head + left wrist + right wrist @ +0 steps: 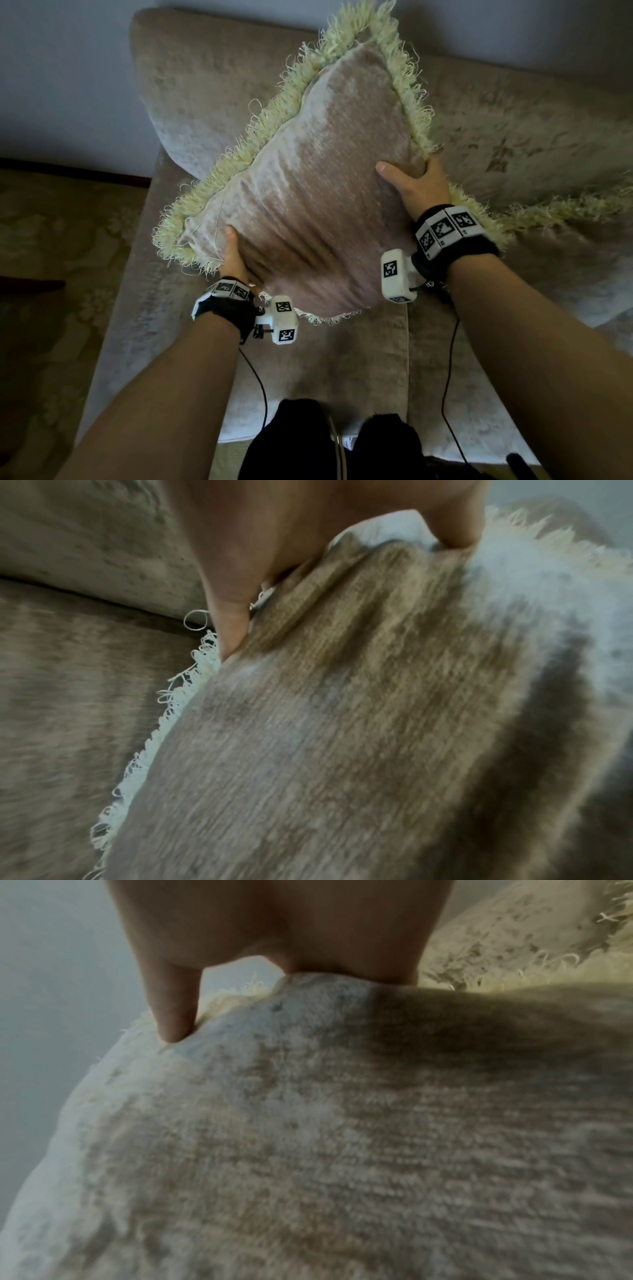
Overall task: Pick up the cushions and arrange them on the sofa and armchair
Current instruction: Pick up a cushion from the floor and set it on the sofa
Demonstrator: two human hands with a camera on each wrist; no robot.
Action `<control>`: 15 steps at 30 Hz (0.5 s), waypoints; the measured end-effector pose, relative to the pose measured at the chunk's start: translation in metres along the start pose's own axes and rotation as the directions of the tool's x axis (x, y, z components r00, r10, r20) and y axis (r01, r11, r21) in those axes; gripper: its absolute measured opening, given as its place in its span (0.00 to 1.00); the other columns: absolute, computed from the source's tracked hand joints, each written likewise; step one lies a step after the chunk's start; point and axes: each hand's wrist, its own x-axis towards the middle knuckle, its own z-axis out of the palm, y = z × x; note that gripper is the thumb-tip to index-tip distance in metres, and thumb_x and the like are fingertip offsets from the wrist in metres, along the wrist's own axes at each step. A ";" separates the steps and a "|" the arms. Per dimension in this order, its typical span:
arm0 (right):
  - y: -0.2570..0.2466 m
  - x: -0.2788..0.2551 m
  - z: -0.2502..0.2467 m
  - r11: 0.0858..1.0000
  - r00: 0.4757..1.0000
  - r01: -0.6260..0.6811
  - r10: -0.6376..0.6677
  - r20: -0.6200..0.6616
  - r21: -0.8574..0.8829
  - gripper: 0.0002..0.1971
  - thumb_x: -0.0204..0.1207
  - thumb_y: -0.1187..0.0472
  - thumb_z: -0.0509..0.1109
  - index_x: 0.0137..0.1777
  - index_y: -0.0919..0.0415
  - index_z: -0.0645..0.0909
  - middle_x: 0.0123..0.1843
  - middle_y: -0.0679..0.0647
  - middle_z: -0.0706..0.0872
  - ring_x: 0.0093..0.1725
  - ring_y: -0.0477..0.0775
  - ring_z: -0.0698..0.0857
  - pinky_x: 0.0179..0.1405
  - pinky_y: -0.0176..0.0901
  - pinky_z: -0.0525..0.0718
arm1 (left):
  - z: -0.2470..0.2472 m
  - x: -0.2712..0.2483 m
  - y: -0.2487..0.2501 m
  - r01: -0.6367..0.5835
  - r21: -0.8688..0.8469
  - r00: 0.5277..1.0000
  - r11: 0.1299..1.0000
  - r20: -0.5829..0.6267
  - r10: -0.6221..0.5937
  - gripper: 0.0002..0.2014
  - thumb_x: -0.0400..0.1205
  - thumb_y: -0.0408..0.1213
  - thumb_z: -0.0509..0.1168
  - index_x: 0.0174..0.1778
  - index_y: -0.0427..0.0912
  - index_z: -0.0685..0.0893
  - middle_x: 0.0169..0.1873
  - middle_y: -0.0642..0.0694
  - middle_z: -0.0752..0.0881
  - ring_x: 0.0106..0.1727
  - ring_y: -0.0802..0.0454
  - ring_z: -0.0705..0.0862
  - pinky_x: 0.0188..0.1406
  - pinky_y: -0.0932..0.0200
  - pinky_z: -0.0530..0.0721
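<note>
A beige velvet cushion (308,185) with a pale yellow fringe is held tilted above the sofa seat (342,370), its top corner toward the sofa's back cushion (191,89). My left hand (236,255) grips its lower left edge, thumb on the front face. My right hand (416,181) grips its right edge, thumb on the front and fingers behind. In the left wrist view the cushion (342,737) fills the frame under my left hand (260,561). The right wrist view shows my right hand (260,947) clamped over the cushion (325,1137).
A second fringed cushion (534,144) lies against the sofa back at right, its fringe just behind my right wrist. A patterned carpet (51,260) covers the floor at left. My dark-clad knees (329,442) stand at the seat's front edge.
</note>
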 end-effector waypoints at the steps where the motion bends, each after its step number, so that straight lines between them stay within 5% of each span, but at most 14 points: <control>1: 0.003 0.002 0.002 1.000 1.000 -0.003 0.004 0.011 -0.008 0.61 0.43 0.22 0.78 0.76 0.54 0.72 0.73 0.52 0.81 0.69 0.59 0.83 0.69 0.61 0.82 | -0.002 0.005 -0.003 -0.004 0.008 1.000 1.000 -0.007 0.004 0.60 0.61 0.83 0.65 0.80 0.42 0.72 0.73 0.38 0.80 0.72 0.35 0.80 0.71 0.31 0.79; 3: 0.008 0.004 0.006 1.000 1.000 -0.009 0.010 0.018 -0.022 0.57 0.47 0.25 0.77 0.76 0.55 0.73 0.72 0.53 0.82 0.69 0.59 0.83 0.70 0.61 0.82 | -0.003 0.008 -0.007 -0.005 0.036 1.000 0.999 0.019 0.004 0.59 0.64 0.81 0.65 0.82 0.40 0.69 0.70 0.37 0.79 0.70 0.34 0.79 0.72 0.31 0.78; 5: 0.012 0.006 0.011 0.999 0.998 -0.002 0.005 0.064 -0.051 0.53 0.52 0.27 0.75 0.75 0.56 0.74 0.72 0.54 0.82 0.69 0.59 0.82 0.71 0.61 0.81 | 0.002 0.008 -0.012 -0.001 0.071 0.992 0.998 0.125 -0.007 0.62 0.64 0.81 0.66 0.85 0.40 0.62 0.81 0.36 0.69 0.79 0.31 0.71 0.76 0.30 0.73; 10: 0.020 -0.003 0.015 0.996 0.977 -0.021 0.039 0.211 -0.086 0.51 0.69 0.36 0.75 0.87 0.56 0.58 0.87 0.55 0.65 0.84 0.58 0.67 0.83 0.55 0.66 | 0.043 -0.023 0.000 -0.139 0.177 0.966 0.974 0.241 0.094 0.41 0.82 0.67 0.60 0.87 0.51 0.60 0.87 0.43 0.61 0.83 0.33 0.66 0.79 0.30 0.69; 12: 0.025 -0.005 0.011 0.996 0.977 -0.007 0.026 0.210 -0.089 0.46 0.77 0.46 0.75 0.88 0.57 0.54 0.89 0.54 0.61 0.86 0.56 0.63 0.84 0.51 0.63 | 0.055 -0.030 0.008 -0.198 0.247 0.953 0.949 0.274 0.128 0.44 0.79 0.70 0.62 0.88 0.53 0.58 0.88 0.43 0.58 0.84 0.35 0.65 0.80 0.30 0.68; 15: 0.022 -0.012 -0.002 0.997 0.985 0.002 0.012 0.173 -0.083 0.39 0.78 0.51 0.74 0.86 0.58 0.62 0.84 0.56 0.70 0.82 0.58 0.71 0.77 0.47 0.69 | 0.059 -0.038 0.016 -0.245 0.338 0.945 0.908 0.291 0.147 0.55 0.68 0.75 0.66 0.88 0.55 0.55 0.87 0.45 0.60 0.83 0.37 0.68 0.78 0.32 0.70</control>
